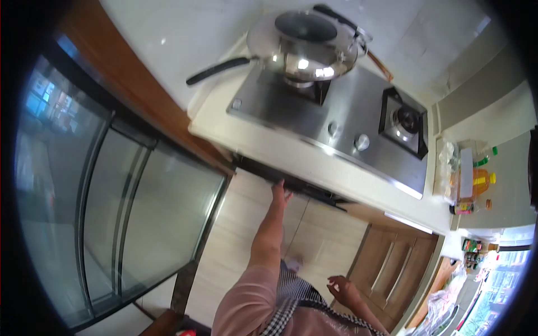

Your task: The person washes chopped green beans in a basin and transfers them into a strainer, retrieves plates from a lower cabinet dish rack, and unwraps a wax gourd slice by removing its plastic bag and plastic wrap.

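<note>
My left hand point(279, 190) reaches forward to a dark drawer point(305, 187) below the counter. Its fingers curl over the drawer's upper edge, and the thumb shows on the near side. The drawer stands slightly out from under the counter; its inside cannot be made out. My right hand point(344, 291) hangs near my apron point(302, 288), loosely bent with fingers apart and nothing in it. Above the drawer, a shiny metal wok point(314, 64) with a black handle and a domed lid point(305, 27) sits on the left burner of the gas stove point(347, 126).
The right burner point(406, 120) carries no pot. A glass sliding door point(168, 207) stands close on the left. Bottles point(482, 179) and containers line the counter's right end. A wooden cabinet point(392, 263) lies to my right, with a window point(499, 285) beyond.
</note>
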The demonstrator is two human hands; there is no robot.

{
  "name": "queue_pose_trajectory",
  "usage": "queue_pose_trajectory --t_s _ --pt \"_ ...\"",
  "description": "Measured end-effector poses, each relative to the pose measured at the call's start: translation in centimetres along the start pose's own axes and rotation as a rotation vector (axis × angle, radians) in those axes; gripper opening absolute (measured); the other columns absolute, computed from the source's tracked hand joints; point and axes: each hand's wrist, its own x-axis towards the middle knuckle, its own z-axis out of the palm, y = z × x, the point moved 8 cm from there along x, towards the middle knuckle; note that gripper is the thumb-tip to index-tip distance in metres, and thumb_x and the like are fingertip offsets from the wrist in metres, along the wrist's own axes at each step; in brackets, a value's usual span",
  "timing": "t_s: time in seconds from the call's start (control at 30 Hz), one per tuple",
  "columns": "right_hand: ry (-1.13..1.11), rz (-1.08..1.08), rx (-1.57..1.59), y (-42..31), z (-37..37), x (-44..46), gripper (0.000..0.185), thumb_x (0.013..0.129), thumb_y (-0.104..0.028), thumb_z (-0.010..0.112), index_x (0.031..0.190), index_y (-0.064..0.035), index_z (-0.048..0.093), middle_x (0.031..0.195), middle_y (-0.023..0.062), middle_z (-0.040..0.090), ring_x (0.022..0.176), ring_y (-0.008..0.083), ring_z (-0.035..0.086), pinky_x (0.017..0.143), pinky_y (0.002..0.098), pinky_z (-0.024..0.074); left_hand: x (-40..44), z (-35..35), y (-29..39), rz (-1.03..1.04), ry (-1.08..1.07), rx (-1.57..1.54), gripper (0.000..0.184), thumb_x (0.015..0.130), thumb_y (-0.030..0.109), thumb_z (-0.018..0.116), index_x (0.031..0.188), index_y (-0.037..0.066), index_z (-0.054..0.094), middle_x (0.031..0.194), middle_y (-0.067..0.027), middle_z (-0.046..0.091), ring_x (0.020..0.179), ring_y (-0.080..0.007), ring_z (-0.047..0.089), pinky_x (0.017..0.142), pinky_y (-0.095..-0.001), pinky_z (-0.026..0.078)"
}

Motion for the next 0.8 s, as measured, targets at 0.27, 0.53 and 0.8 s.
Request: queue_pose_trajectory --t_s 0.27,0.53,0.8 --pt "-0.161 -0.013 -0.058 0.3 2.7 -1.0 0.026 0.083 -0.018 0.065 0.106 -0.0059 0.059 0.093 0.0125 0.064 0.082 0.0278 0.064 0.071 0.0373 0.0523 -7.1 -11.0 -3.1 0.045 0.079 0.145 0.041 0.093 0.035 0.056 0.119 0.012 0.035 0.109 -0.0072 0.048 0.095 -0.0257 0.054 0.074 -0.0482 0.053" --pt "-0.097 -0.236 0.056 -0.5 5.2 6.8 0.023 0.081 -0.009 0.065 0.102 -0.0031 0.058 0.088 0.0132 0.064 0.076 0.0276 0.065 0.066 0.0349 0.0522 -13.4 -18.0 -5.4 -0.005 0.11 0.205 0.049 0.089 0.04 0.06 0.119 0.013 0.033 0.111 -0.0122 0.051 0.089 -0.0269 0.059 0.071 -0.047 0.054" --pt "-0.125 0.131 0.628 3.4 13.7 23.0 0.017 0.087 -0.003 0.057 0.104 -0.0019 0.057 0.086 0.0081 0.064 0.07 0.0156 0.065 0.056 0.0267 0.0546 -17.1 -20.5 -3.0 0.096 0.412 0.372 0.033 0.086 0.023 0.068 0.087 0.001 0.043 0.084 -0.0091 0.057 0.075 -0.0178 0.058 0.058 -0.0359 0.047"
